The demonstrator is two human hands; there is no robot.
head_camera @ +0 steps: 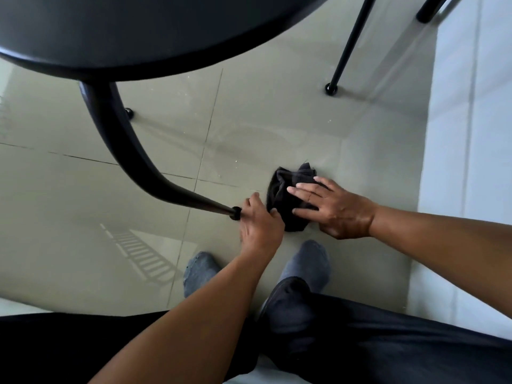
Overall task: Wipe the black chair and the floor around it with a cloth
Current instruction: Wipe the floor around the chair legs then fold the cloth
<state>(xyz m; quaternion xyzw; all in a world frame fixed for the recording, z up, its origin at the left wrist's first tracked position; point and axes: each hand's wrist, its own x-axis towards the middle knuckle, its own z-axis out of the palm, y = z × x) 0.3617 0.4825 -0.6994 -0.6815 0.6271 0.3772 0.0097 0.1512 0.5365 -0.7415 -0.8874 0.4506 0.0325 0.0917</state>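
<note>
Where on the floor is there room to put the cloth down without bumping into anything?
The grey tiled floor is bare left of the curved black chair leg, and also between that leg and the thin straight black leg. It is crowded near the leg's foot, where the left hand, the right hand, the crumpled black cloth and the grey-socked feet bunch together.

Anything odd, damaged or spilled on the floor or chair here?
Nothing stands out. The chair looks intact, the floor shows only faint specks and streaks, and the cloth lies bunched under the right hand.

Glossy tiled floor [277, 128] carries a crumpled black cloth [288, 198] and chair feet [331, 88].
</note>
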